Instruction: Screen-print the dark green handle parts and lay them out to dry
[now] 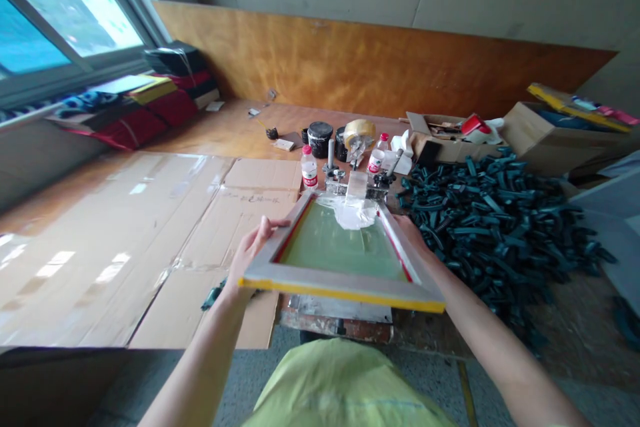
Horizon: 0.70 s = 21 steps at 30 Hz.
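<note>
A screen printing frame (345, 287) with a pale green mesh (340, 240) is tilted up at its near edge. Its far end sits at a metal hinge clamp (336, 183). My left hand (250, 247) is closed on the frame's left side, with the thumb on top and some fingers hidden beneath. On the opposite side my right hand (413, 233) grips the rail, mostly hidden by it. White ink (353, 215) lies at the mesh's far end, below a pale flat block (357, 185). Under the raised near edge shows a metal base plate (343, 309).
Dark plastic parts (490, 220) are heaped on the right. Flattened cardboard (125, 233) covers the left of the table. Behind the frame stand a red-capped bottle (309, 170), a black tub (320, 140) and a tape roll (360, 128). An open carton (537, 140) is at the back right.
</note>
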Tool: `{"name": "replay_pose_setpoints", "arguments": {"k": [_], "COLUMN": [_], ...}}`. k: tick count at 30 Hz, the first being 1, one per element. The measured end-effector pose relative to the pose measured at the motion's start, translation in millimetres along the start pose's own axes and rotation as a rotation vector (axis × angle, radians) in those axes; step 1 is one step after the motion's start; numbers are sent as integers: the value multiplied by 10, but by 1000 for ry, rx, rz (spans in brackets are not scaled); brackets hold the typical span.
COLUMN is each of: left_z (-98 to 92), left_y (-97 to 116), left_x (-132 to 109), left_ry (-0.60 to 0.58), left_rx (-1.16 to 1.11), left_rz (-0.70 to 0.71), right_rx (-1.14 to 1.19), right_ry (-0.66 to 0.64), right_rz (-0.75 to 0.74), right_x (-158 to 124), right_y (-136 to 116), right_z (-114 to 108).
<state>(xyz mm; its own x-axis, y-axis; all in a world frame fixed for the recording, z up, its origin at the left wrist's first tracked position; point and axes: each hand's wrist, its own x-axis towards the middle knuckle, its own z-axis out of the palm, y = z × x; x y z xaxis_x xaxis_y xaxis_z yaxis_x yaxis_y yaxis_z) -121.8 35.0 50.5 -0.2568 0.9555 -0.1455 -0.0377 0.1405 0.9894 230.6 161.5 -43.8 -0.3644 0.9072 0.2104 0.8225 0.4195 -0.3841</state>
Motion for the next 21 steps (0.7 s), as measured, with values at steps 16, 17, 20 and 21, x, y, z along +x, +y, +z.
{"name": "replay_pose_setpoints", "arguments": {"k": [16,17,20,21], "left_z": [-59,-53,-31,-26], "left_y": [-1418,-1407,-1400,-1403], "left_x": [-159,-167,-181,-181], "left_ry": [20,30,40,38], "left_rx": [43,42,32,25], "left_rz": [-274,-278,-282,-281], "right_rx": [-191,-167,-102,-91], "right_ry": [-205,-218,-272,-293], "right_rz": [-220,-290,-458,-492], "right_x": [415,303,92,84], "right_y": [-657,-632,-566,-552], "right_z": [215,197,80,37]}}
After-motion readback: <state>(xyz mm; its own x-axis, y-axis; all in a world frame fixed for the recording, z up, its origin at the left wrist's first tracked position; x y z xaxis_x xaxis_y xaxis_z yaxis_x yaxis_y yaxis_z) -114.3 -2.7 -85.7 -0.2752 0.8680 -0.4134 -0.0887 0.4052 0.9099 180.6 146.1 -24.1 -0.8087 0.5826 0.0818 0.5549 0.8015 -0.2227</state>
